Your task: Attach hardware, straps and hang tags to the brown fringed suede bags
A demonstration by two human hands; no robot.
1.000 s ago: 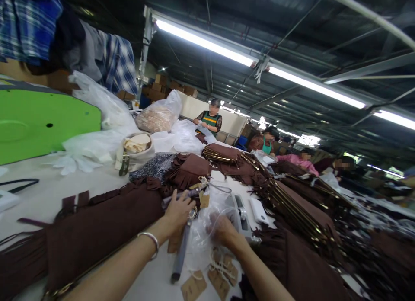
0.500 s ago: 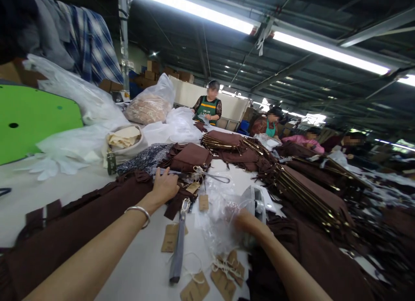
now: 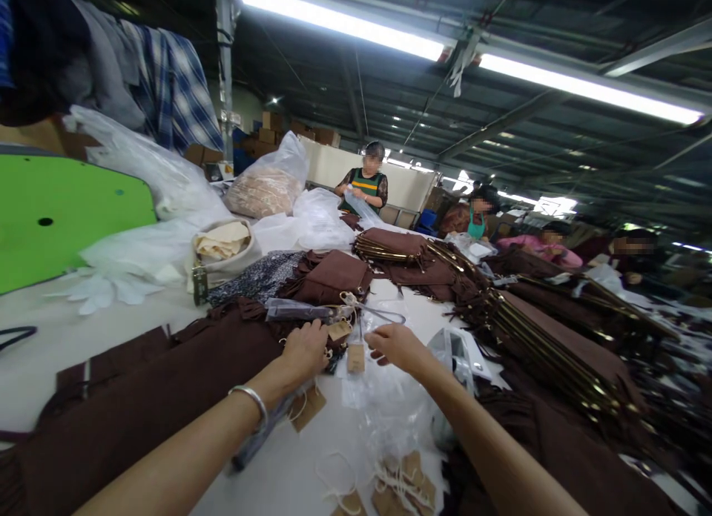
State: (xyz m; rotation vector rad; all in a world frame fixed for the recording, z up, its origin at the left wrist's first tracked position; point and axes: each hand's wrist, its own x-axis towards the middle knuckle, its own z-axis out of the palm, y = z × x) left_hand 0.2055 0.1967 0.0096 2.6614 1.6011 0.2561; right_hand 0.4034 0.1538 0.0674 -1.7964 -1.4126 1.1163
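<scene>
My left hand [image 3: 305, 348] is closed round the clasp end of a dark strap [image 3: 253, 436] in clear film. That strap slants down and left beneath my wrist, smeared by motion, with a kraft tag [image 3: 309, 408] beside it. My right hand [image 3: 397, 347] hovers just right of another kraft tag [image 3: 356, 358], its fingers curled but apart and nothing visible in them. A second wrapped strap [image 3: 297, 311] lies beyond my left hand. Under my right hand spread clear plastic bags [image 3: 389, 412]. More tags with white strings [image 3: 403, 486] lie nearest me.
A brown fringed bag [image 3: 156, 382] lies left, and stacked brown bags with gold edging [image 3: 561, 345] stand right. A white device [image 3: 459, 353] sits beside my right forearm. Behind are a cream pouch [image 3: 222, 260] and a green panel [image 3: 72, 216]. Several people work farther back.
My left hand has come back toward me and taken hold of the strap that lay on the table, swinging it left. My right hand has left the plastic bags and moved up by the tag.
</scene>
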